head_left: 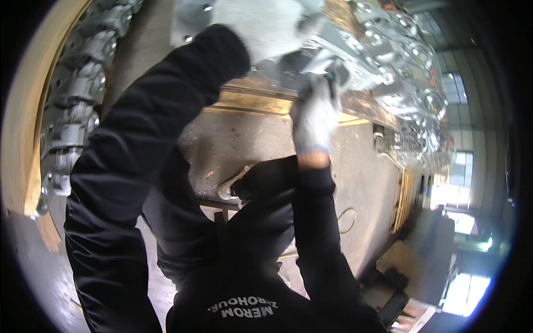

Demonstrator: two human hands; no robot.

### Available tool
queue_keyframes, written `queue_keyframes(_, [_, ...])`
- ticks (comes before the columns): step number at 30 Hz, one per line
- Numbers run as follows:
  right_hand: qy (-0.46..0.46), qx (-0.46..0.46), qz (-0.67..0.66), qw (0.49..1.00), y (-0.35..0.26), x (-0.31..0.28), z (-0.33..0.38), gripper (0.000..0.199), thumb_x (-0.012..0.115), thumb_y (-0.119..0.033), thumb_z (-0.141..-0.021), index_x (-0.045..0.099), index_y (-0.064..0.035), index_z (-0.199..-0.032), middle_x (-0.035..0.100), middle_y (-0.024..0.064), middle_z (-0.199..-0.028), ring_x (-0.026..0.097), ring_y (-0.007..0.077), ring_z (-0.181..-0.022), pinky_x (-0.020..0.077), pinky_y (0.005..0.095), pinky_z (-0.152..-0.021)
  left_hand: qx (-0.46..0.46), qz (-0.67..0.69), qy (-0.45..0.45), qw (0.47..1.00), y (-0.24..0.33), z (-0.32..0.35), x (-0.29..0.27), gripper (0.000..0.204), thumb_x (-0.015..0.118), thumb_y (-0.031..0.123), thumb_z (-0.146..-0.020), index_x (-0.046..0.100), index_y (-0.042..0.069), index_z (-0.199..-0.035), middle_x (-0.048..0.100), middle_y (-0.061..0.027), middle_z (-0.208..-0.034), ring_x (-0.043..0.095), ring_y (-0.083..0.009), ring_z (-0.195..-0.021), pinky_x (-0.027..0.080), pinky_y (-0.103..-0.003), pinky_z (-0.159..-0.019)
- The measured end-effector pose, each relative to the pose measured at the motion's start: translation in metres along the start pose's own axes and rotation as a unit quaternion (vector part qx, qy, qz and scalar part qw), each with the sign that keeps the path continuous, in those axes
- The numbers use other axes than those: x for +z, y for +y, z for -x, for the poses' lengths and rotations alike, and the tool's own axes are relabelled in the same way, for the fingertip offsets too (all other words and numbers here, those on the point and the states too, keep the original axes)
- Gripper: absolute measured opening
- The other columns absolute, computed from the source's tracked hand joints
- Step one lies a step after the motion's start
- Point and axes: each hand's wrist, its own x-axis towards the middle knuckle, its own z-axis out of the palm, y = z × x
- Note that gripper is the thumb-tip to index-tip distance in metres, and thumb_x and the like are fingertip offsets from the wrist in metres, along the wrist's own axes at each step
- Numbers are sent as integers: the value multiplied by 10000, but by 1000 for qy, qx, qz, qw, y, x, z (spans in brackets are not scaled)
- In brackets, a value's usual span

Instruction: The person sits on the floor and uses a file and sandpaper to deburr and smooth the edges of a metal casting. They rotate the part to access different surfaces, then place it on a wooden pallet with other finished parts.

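Observation:
My left hand point(269, 28), in a pale knit glove, reaches over a silvery metal casting point(186, 21) at the top of the head view. Its fingers are smeared by motion near the casting's right part, so their grip is unclear. My right hand point(315, 122), also gloved, comes up from below with its fingers closed at the casting's near edge. A small dark piece with a green tint point(331, 75) shows at its fingertips; what it is cannot be made out. Another angular metal casting point(338, 47) lies just beyond my right hand.
A wooden pallet point(252, 102) lies beneath the castings. Many shiny metal castings point(402, 61) are massed at the right, and more castings point(72, 133) line the left beside a wooden board point(28, 111). A yellowish cable point(348, 221) curls on the concrete floor point(363, 183).

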Motion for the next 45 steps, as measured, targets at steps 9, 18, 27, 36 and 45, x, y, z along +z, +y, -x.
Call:
queue_keyframes(9, [32, -62, 272, 960, -18, 2, -2, 567, 494, -114, -1074, 335, 54, -1591, 503, 207, -1530, 580, 223, -1248, 499, 311, -1041, 18, -138, 103, 985, 6, 1, -3, 593, 537, 612, -999, 739, 108, -760, 666, -125, -624, 660, -320, -530, 517, -437, -494])
queue_keyframes(18, [-18, -57, 195, 979, -22, -15, 1, 605, 476, -70, -1072, 255, 47, -1623, 444, 215, -1592, 435, 235, -1465, 366, 332, -1176, 24, -96, 75, 992, 15, -4, -12, 582, 518, 552, -1030, 713, 74, -760, 660, -162, -635, 678, -366, -585, 557, -471, -586])
queue_keyframes(27, [-177, -18, -455, 872, 34, -40, -3, 427, 479, -2, -1078, 444, 7, -1503, 575, 85, -1338, 557, 115, -1173, 462, 233, -1072, -24, -135, -6, 991, 23, -1, -23, 592, 562, 606, -987, 716, 82, -761, 647, -155, -591, 654, -367, -527, 522, -488, -522])
queue_keyframes(36, [82, 92, 134, 983, -18, -13, 24, 513, 468, -179, -1111, 384, -106, -1612, 421, -57, -650, 364, 31, -452, 297, 229, -396, 32, -73, 24, 997, 5, -4, -7, 706, 443, 598, -1049, 664, 102, -597, 523, -82, -436, 530, -269, -344, 400, -428, -345])
queue_keyframes(45, [-17, -28, 356, 934, -4, -35, 15, 569, 482, -205, -1077, 344, -175, -1628, 438, -37, -624, 370, 65, -446, 277, 221, -398, 52, -56, 65, 995, 1, -5, 0, 727, 422, 594, -1040, 607, 103, -537, 469, -81, -419, 501, -236, -348, 391, -385, -349])
